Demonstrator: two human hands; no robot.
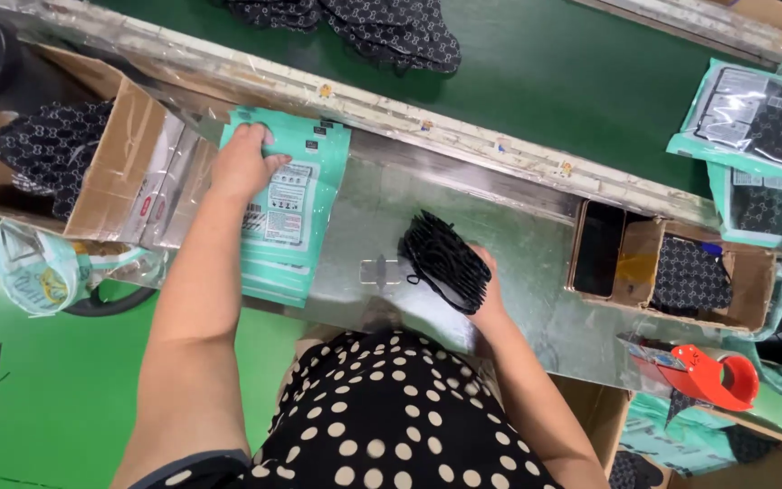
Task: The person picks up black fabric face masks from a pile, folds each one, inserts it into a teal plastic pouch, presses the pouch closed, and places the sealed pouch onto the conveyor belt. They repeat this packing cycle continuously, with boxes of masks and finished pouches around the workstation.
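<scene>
Reaching: left hand [244,163] is laid flat on the top of a stack of teal pouches [287,213], fingers curled over the far edge; no pouch is seen lifted.
Gripping: right hand [486,288] is closed around a bundle of black masks [443,261], thumb side hidden beneath it.
Position of pouches: stacked on the metal bench [536,263], just beside an open cardboard box [124,158] at the left.
Position of masks: held near the bench middle, touching or just above its surface; which cannot be told.
Handling, masks: judged light, soft and compressible; the layers would fan apart unless pinched across the whole thickness at one end.
Handling, pouches: judged thin, glossy and slippery; the top one is best peeled off by its upper edge.
Surroundings: green conveyor belt [545,72] beyond the bench; red tape dispenser [712,376] at the right; filled pouches [748,118] lying on the belt.
</scene>
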